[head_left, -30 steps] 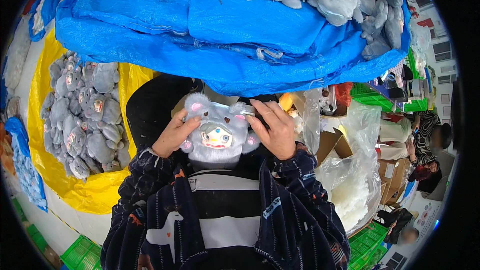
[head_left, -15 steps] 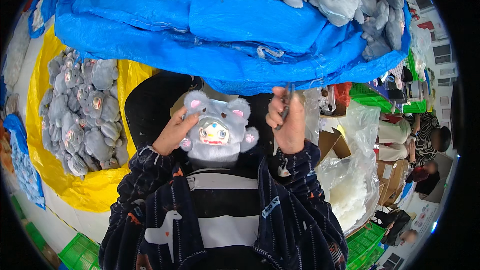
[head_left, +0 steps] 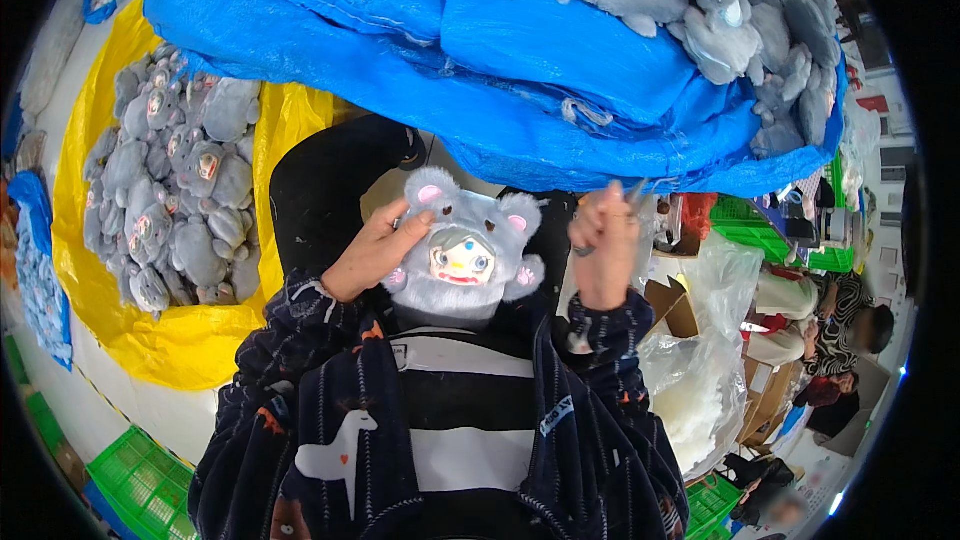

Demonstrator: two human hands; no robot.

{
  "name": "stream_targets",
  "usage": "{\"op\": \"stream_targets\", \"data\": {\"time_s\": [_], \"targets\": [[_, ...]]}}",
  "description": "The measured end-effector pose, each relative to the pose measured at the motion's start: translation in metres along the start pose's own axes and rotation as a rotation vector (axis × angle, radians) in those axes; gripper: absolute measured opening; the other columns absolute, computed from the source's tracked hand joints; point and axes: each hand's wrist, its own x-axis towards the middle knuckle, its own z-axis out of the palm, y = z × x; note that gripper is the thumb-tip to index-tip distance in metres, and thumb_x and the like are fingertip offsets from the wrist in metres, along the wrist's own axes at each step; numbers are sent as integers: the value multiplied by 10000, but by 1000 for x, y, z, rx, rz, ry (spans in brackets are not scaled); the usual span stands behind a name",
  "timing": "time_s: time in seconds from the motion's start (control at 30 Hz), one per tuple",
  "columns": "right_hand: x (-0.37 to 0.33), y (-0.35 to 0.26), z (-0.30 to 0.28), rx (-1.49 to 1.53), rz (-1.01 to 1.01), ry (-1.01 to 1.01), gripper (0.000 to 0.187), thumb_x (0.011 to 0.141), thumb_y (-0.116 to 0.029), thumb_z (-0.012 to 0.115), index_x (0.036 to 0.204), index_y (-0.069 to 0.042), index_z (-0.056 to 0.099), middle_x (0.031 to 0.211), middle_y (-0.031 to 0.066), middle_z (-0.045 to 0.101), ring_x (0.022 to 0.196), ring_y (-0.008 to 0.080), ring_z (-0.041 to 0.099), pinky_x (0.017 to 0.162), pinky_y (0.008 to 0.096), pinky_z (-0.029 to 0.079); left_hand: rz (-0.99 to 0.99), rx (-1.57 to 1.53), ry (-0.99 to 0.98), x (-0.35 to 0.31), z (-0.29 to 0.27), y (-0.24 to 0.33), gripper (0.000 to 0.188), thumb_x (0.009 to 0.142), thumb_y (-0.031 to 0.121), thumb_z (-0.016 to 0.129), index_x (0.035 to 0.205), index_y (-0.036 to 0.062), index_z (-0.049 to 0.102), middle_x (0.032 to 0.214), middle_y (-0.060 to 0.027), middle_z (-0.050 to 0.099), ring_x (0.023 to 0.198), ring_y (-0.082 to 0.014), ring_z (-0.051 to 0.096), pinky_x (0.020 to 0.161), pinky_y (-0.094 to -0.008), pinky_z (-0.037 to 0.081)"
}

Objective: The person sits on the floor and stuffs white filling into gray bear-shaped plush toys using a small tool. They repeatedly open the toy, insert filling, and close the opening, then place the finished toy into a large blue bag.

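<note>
A grey plush toy [head_left: 455, 285] with pink-lined round ears, pink paw pads and a painted doll face sits face-up before my chest. My left hand [head_left: 378, 250] is closed on its left side, thumb across the fur beside the ear, its other fingers partly hidden. To the right of the toy and apart from it, my right hand [head_left: 605, 240] is raised and a little blurred. It grips small metal scissors [head_left: 640, 187], whose thin blades stick out past the fingertips; most of the tool is hidden in the hand.
A blue sheet [head_left: 560, 50] bearing a heap of grey plush skins [head_left: 715, 35] spans the far side. At left, a yellow bag [head_left: 160, 345] holds several grey plush toys [head_left: 205, 165]. Cardboard boxes [head_left: 675, 310], a clear bag of white stuffing [head_left: 695, 400] and other people [head_left: 850, 315] are at right.
The whole view has shifted, with the toy and both hands sitting further right in the picture. My right hand has turned, and the scissors now point up and to the right. My left hand keeps its hold.
</note>
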Motion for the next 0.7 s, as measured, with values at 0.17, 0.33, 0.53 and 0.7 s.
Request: {"op": "stream_targets", "data": {"time_s": [0.17,0.33,0.53,0.7], "targets": [[-11,-5,-14,-281,-31,-55,219,904,-251,550,793,-65,516,689,-10,497,516,23,377,452,180,293,5,25,21,2,3,-1,317,953,274,467,1090,4,559,875,20,567,787,-34,484,681,-186,403],[-5,11,19,-914,-314,-186,91,832,-82,632,854,3,608,753,-12,570,617,60,449,562,201,357,13,61,1,0,8,10,342,967,292,434,1072,-5,567,836,38,545,756,-24,459,659,-182,385],[-8,2,21,225,182,2,206,936,-240,503,794,-93,485,594,-65,341,474,33,258,425,206,231,32,126,28,0,1,8,346,969,300,427,1024,-13,564,815,30,536,748,-33,452,657,-189,382],[-16,-16,-9,167,19,-326,261,956,-220,455,740,-74,467,624,-52,377,455,44,278,417,205,243,88,148,101,3,1,-2,370,965,336,426,917,-9,550,762,33,485,698,-52,407,609,-220,349]]}}
